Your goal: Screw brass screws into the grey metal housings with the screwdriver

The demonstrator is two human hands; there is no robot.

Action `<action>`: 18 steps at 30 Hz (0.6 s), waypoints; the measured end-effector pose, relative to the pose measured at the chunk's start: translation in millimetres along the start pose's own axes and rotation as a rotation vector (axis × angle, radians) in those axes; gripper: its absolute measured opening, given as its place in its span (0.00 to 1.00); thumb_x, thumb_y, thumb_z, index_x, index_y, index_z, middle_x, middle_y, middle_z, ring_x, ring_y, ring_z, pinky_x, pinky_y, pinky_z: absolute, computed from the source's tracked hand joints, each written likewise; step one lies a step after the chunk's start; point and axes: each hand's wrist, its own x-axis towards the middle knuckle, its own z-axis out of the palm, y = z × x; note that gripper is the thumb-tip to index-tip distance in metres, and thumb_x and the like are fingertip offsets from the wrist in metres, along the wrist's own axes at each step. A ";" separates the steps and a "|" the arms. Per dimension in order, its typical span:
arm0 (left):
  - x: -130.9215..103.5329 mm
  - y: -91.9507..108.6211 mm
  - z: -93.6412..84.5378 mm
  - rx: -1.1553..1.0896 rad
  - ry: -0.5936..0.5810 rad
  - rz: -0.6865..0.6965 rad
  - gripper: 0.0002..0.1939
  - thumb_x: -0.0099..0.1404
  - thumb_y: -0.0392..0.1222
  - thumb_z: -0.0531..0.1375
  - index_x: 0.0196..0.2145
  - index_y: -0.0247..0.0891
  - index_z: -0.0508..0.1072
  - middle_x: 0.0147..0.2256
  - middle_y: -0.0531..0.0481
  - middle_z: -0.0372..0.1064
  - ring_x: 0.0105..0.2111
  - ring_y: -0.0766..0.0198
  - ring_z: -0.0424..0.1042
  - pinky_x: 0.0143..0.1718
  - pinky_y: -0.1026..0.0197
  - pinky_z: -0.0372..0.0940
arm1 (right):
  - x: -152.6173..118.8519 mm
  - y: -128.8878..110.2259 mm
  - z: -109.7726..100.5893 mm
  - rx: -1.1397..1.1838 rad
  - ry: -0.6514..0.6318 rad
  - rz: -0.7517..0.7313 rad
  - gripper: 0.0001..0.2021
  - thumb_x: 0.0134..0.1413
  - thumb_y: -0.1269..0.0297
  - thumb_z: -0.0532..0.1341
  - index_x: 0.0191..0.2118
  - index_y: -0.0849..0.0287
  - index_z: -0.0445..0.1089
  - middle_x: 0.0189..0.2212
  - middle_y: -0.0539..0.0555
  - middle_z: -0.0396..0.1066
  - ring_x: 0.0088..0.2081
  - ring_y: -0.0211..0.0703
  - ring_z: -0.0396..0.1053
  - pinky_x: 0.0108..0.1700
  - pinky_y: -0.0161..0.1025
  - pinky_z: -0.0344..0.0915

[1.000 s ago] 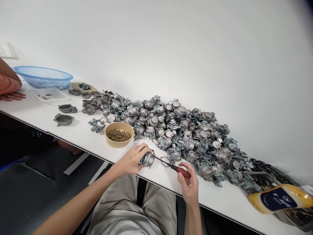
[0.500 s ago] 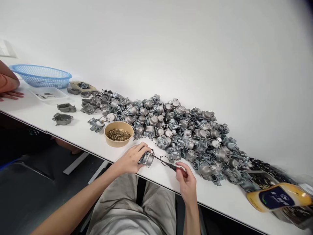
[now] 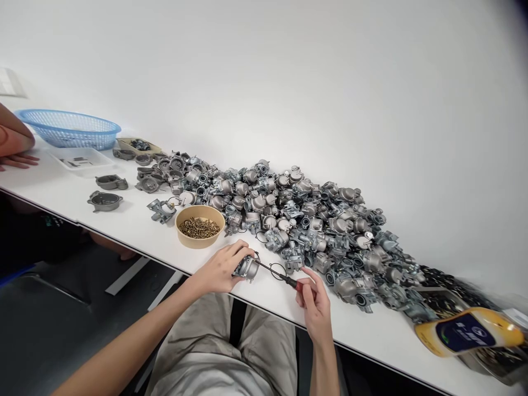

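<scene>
My left hand (image 3: 225,268) is closed around a grey metal carburetor (image 3: 248,269) near the table's front edge. In my right hand (image 3: 315,302) is a screwdriver (image 3: 284,278) with a red and black handle. Its shaft points left and its tip meets the upper side of the carburetor; the exact contact is too small to make out. A thin black rubber ring (image 3: 278,270) lies by the shaft. Beyond my left hand stands a round tan bowl (image 3: 199,242) with many small brass-coloured screws (image 3: 199,227) inside.
A long heap of carburetors (image 3: 284,214) runs along the wall. Loose metal bowl covers (image 3: 105,201), a clear tray (image 3: 82,159) and a blue basket (image 3: 74,129) are at left, near another person's hand (image 3: 18,160). A yellow bottle (image 3: 468,331) lies at right.
The fingers of my right hand have shifted on the screwdriver handle, the index finger now straighter. My left hand and the carburetor stay in place.
</scene>
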 end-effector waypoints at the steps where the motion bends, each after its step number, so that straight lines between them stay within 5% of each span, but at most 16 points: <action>1: 0.0 -0.1 0.1 -0.001 0.002 0.001 0.28 0.57 0.34 0.66 0.53 0.41 0.62 0.51 0.42 0.62 0.48 0.50 0.66 0.49 0.53 0.62 | 0.2 0.3 0.0 -0.014 0.000 -0.008 0.22 0.62 0.56 0.62 0.59 0.56 0.63 0.42 0.57 0.68 0.30 0.37 0.66 0.32 0.34 0.67; 6: 0.3 0.5 -0.4 0.001 0.003 0.004 0.28 0.57 0.34 0.66 0.53 0.41 0.62 0.51 0.42 0.62 0.48 0.49 0.66 0.48 0.53 0.63 | -0.2 3.9 -1.7 -0.025 -0.003 0.040 0.18 0.63 0.55 0.61 0.53 0.58 0.67 0.31 0.53 0.67 0.27 0.38 0.64 0.26 0.31 0.62; 10: 0.3 1.9 -1.5 -0.013 0.002 0.003 0.28 0.57 0.33 0.66 0.53 0.41 0.62 0.51 0.42 0.62 0.49 0.49 0.65 0.48 0.54 0.63 | -0.7 6.3 -3.2 -0.066 -0.006 0.041 0.20 0.57 0.56 0.66 0.52 0.59 0.69 0.44 0.60 0.71 0.37 0.44 0.70 0.34 0.35 0.68; 14: -0.1 2.2 -1.7 -0.014 0.000 0.006 0.28 0.57 0.33 0.65 0.54 0.41 0.61 0.51 0.41 0.62 0.48 0.49 0.66 0.47 0.54 0.63 | 0.4 7.9 -2.5 -0.043 0.038 0.067 0.16 0.61 0.52 0.62 0.45 0.61 0.72 0.31 0.56 0.71 0.25 0.38 0.65 0.24 0.33 0.62; 18: 0.0 1.6 -1.0 -0.012 -0.001 0.004 0.28 0.57 0.33 0.66 0.53 0.41 0.61 0.51 0.42 0.62 0.48 0.49 0.66 0.48 0.54 0.63 | 0.5 7.4 -2.0 -0.072 0.035 0.028 0.21 0.57 0.53 0.65 0.53 0.59 0.69 0.46 0.62 0.71 0.36 0.45 0.71 0.33 0.37 0.69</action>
